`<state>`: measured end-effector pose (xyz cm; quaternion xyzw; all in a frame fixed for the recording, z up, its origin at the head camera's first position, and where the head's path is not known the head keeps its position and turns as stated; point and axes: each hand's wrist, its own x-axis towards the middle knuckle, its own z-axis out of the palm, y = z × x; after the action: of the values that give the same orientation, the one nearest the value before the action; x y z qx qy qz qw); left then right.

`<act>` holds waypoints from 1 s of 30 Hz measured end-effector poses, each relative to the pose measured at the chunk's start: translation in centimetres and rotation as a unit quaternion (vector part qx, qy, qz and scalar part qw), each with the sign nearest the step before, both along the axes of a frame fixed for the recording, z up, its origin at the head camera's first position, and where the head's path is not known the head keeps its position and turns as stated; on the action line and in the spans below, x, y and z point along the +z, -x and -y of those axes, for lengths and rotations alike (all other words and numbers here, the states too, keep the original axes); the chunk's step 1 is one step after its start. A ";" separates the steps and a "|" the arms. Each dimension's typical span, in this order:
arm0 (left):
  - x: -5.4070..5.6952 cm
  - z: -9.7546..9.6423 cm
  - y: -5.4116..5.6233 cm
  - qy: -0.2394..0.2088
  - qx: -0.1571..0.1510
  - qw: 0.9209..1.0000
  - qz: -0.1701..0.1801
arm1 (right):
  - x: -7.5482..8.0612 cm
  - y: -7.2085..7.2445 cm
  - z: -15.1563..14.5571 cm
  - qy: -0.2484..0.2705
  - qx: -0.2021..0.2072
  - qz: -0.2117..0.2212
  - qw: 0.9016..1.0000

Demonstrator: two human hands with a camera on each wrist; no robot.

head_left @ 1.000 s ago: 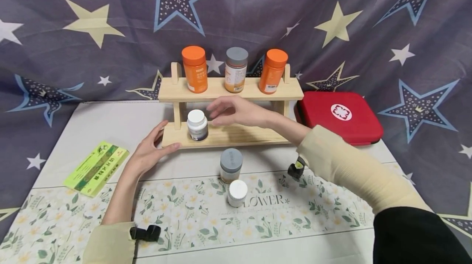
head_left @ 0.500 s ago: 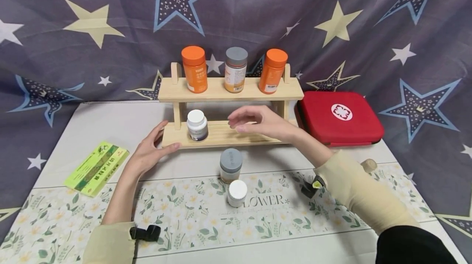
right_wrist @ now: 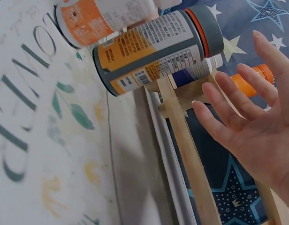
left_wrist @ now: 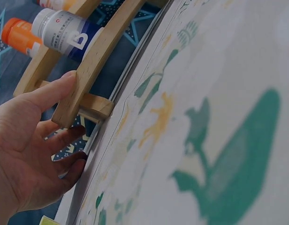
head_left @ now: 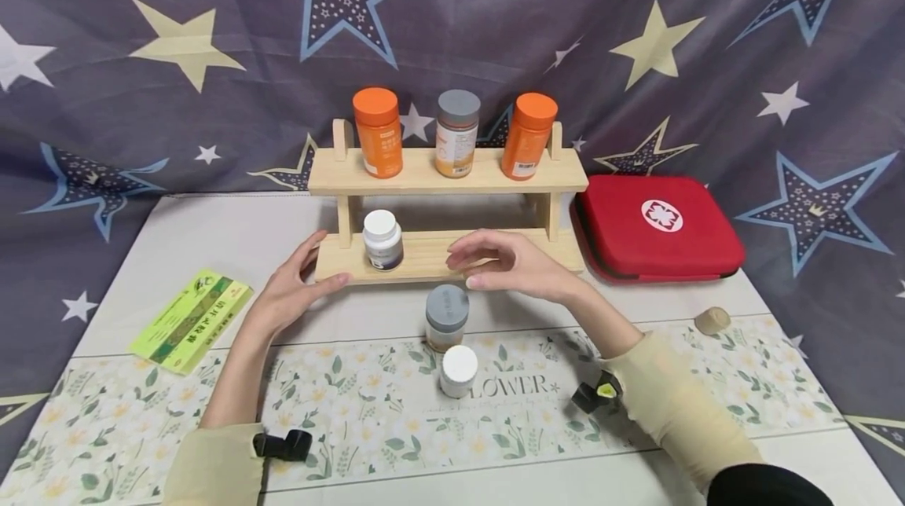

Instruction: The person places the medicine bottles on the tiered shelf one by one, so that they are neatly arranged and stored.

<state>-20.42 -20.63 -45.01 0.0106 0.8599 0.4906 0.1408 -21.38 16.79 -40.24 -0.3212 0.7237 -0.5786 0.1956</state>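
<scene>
The left hand [head_left: 293, 286] grips the lower left corner of the wooden shelf [head_left: 427, 261], thumb on the board's front edge and the other fingers round its end. The right hand [head_left: 519, 264] holds nothing; its fingers are loosely bent above the lower board's front edge, near the gray-lidded jar [head_left: 447, 317]. That jar stands upright on the table [head_left: 212, 231] in front of the shelf, a narrow strip of tabletop between, with a white jar [head_left: 459, 371] just before it. A white bottle [head_left: 382, 243] stands near the lower board's left end; a wide run of wood stretches from it to the right end. The red case [head_left: 665, 231] lies just beside the shelf's right end. A green box [head_left: 191, 321] lies near the table's left edge.

"LOWER" reads on the flowered cloth [head_left: 353, 404], just right of the white jar. The gray-lidded jar's label carries a barcode; its fine print is illegible. The green box bears Chinese characters, the case a round white emblem.
</scene>
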 end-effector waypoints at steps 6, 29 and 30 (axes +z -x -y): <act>-0.1 -0.1 0.1 -0.003 -0.002 1.000 0.001 | -1.0 -0.9 0.1 0.022 0.011 0.018 1.000; -0.2 -0.1 0.2 0.005 -0.002 1.000 0.004 | -2.2 -2.0 0.5 -0.024 0.037 0.027 0.999; -0.2 -0.1 0.2 0.004 -0.002 1.000 0.005 | -2.3 -2.0 0.6 -0.025 0.038 0.029 0.999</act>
<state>-20.59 -20.52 -45.19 0.0090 0.8613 0.4867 0.1458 -19.39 16.23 -42.50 -0.3265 0.7195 -0.5613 0.2463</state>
